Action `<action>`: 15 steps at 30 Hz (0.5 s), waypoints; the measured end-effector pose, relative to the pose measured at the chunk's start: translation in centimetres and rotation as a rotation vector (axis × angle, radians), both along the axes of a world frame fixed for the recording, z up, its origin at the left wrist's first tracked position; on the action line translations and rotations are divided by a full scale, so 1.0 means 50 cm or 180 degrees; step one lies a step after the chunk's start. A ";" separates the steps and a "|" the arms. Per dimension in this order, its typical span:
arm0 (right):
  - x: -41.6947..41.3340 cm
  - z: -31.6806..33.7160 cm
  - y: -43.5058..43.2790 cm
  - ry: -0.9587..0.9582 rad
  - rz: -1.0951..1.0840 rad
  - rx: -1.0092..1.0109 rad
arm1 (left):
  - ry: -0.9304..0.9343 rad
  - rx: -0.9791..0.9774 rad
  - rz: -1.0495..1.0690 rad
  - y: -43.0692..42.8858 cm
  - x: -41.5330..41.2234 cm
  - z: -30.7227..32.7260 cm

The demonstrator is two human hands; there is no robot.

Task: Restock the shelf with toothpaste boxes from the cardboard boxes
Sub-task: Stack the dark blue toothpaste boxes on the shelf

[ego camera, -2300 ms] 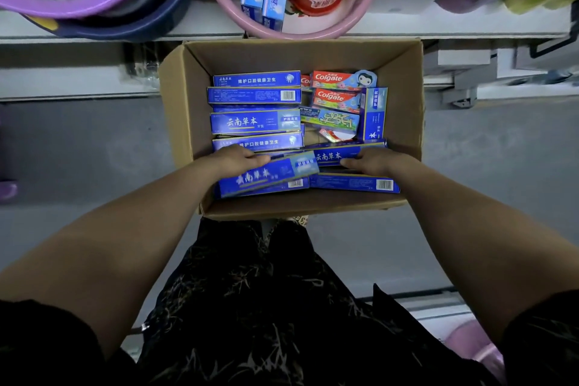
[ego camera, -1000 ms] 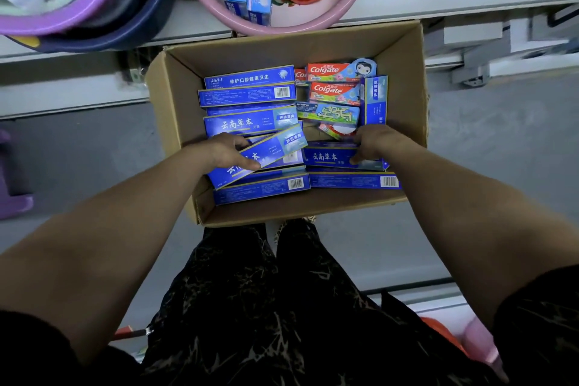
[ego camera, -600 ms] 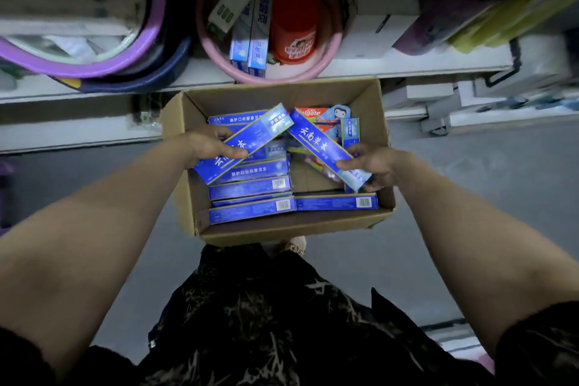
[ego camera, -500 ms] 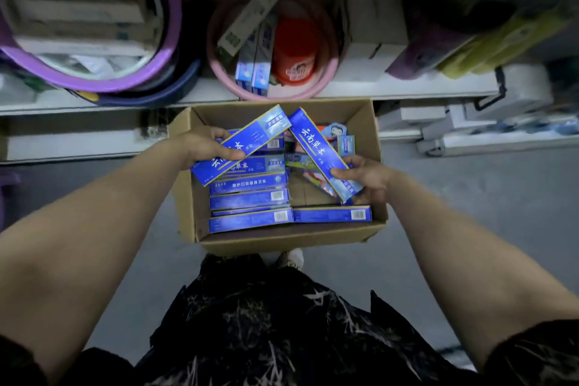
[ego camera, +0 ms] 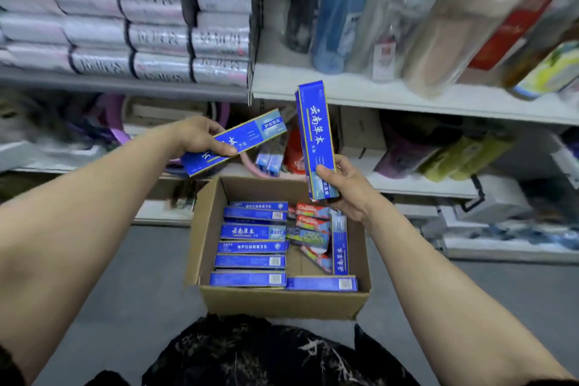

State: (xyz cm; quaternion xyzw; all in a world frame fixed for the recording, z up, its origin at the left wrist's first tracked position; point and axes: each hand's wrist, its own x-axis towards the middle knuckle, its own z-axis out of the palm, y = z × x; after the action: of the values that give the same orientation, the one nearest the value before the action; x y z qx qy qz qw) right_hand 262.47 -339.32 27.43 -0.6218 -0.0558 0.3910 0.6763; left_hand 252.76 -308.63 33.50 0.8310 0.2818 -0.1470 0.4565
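Note:
An open cardboard box (ego camera: 272, 304) stands on the grey floor in front of me, filled with several blue toothpaste boxes (ego camera: 252, 232) and a few red Colgate ones (ego camera: 311, 208). My left hand (ego camera: 195, 138) grips a blue toothpaste box (ego camera: 247, 135) near its lower end, tilted up to the right. My right hand (ego camera: 344, 188) holds another blue toothpaste box (ego camera: 315, 138) by its bottom, nearly upright. Both held boxes are in the air above the carton, in front of the white shelf edge (ego camera: 407, 100).
The upper shelf carries stacked silver-wrapped packs (ego camera: 156, 37) on the left and tall wrapped goods (ego camera: 391, 9) on the right. The lower shelf holds a pink basin (ego camera: 250, 166) with small blue boxes and a red cup (ego camera: 294, 150), plus white cartons (ego camera: 360, 135).
Both hands took a blue toothpaste box each from the carton and raised them to shelf height. My head has lifted, bringing the upper shelves into view.

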 end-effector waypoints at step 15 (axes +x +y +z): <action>0.007 0.323 0.161 -0.1015 -0.0282 0.1195 | -0.1033 0.0915 -0.0089 0.087 0.022 0.376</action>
State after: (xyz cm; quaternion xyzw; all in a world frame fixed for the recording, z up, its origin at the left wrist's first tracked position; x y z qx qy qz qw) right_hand 262.80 -331.29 43.61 -0.5409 -0.2060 0.2407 0.7791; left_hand 253.88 -304.27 52.28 0.9042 0.2110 0.0241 0.3705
